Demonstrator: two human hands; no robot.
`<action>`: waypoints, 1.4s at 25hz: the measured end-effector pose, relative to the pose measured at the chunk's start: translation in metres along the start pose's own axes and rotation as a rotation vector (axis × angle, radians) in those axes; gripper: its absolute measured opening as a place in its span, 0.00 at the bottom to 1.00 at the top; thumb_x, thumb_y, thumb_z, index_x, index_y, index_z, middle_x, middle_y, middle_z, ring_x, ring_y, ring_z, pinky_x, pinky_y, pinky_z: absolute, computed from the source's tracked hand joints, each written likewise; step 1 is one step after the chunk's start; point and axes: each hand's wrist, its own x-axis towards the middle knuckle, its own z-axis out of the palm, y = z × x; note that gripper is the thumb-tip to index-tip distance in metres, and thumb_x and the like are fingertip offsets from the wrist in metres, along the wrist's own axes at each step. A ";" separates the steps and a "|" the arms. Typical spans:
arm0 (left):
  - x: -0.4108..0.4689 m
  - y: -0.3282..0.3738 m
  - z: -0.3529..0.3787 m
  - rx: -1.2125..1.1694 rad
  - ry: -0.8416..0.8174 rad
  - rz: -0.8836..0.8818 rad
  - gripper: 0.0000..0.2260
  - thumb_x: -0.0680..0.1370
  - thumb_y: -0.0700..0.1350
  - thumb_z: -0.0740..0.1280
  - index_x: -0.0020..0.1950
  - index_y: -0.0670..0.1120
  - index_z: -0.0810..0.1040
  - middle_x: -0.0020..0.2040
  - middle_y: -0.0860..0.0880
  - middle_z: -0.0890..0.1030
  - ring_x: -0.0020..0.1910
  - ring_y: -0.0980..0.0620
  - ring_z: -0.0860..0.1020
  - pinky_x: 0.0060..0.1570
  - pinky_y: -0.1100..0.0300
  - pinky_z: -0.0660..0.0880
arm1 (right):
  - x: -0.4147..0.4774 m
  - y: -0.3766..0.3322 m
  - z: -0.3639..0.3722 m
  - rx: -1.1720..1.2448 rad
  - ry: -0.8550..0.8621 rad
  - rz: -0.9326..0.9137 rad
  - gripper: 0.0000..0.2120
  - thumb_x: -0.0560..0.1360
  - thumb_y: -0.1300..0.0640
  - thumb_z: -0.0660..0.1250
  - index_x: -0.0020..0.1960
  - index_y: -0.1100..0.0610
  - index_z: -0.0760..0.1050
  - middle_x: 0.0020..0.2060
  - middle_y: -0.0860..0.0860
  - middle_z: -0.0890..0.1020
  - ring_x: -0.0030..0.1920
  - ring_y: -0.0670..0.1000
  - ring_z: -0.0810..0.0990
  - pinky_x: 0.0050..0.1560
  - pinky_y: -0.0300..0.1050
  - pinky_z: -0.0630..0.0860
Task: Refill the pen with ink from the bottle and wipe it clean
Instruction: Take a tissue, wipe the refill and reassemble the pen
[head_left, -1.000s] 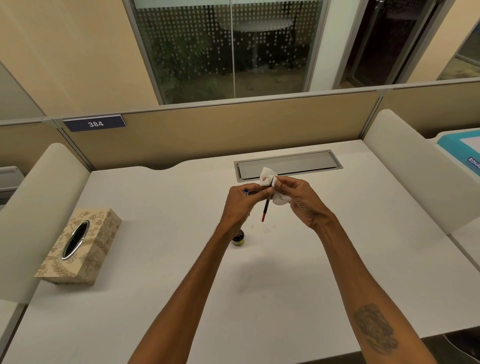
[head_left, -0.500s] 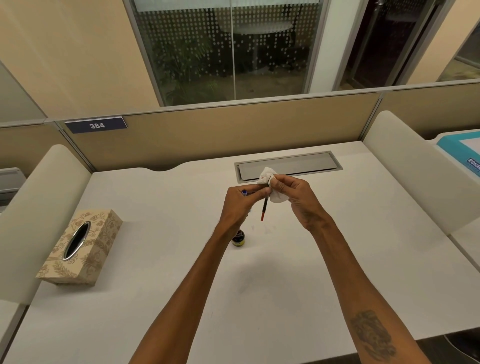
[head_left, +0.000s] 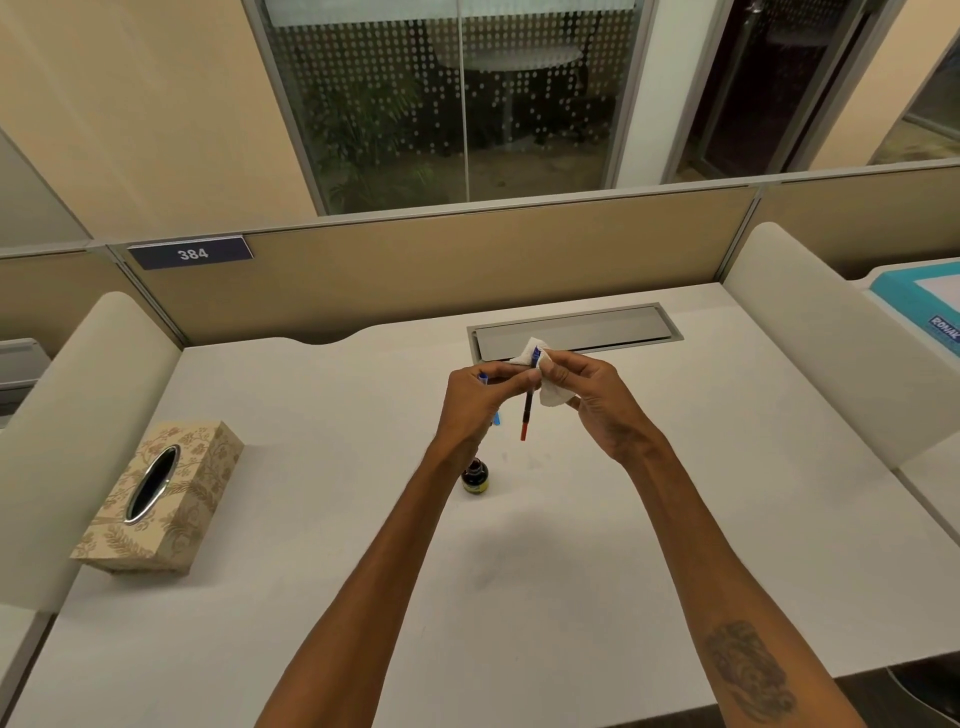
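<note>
White desk (head_left: 571, 597): both hands' fingers pinch thin red-tipped pen (head_left: 528, 410), right with stained tissue (head_left: 551, 391).

White desk (head_left: 571, 597), beige partition (head_left: 467, 270), dotted glass window (head_left: 457, 104) behind.

Floral-patterned tissue box (head_left: 161, 501) with oval opening, left on white desk (head_left: 571, 597). Grey cable-tray cover (head_left: 576, 331) recessed at desk's far edge. Nameplate reading "384" (head_left: 190, 253) on beige partition (head_left: 467, 260). Dotted glass window (head_left: 452, 98) beyond.
</note>
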 end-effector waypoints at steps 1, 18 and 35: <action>0.001 0.001 -0.001 -0.001 -0.008 -0.009 0.04 0.75 0.44 0.74 0.49 0.48 0.83 0.35 0.63 0.84 0.38 0.68 0.82 0.33 0.75 0.77 | 0.000 -0.001 0.001 0.011 0.001 -0.005 0.08 0.78 0.56 0.66 0.53 0.48 0.82 0.50 0.47 0.84 0.55 0.51 0.79 0.57 0.45 0.73; 0.005 0.018 -0.009 0.075 -0.176 -0.077 0.12 0.78 0.47 0.70 0.60 0.46 0.81 0.32 0.63 0.84 0.43 0.53 0.74 0.35 0.57 0.77 | 0.000 0.002 0.008 0.168 0.063 -0.057 0.10 0.79 0.58 0.65 0.57 0.58 0.81 0.49 0.51 0.85 0.52 0.50 0.80 0.55 0.44 0.74; 0.008 0.021 0.003 0.118 0.030 0.065 0.03 0.72 0.50 0.76 0.40 0.54 0.85 0.36 0.56 0.86 0.40 0.61 0.84 0.38 0.77 0.74 | 0.005 0.002 0.004 0.252 0.159 -0.138 0.07 0.76 0.61 0.70 0.48 0.53 0.86 0.54 0.55 0.84 0.61 0.55 0.78 0.64 0.50 0.71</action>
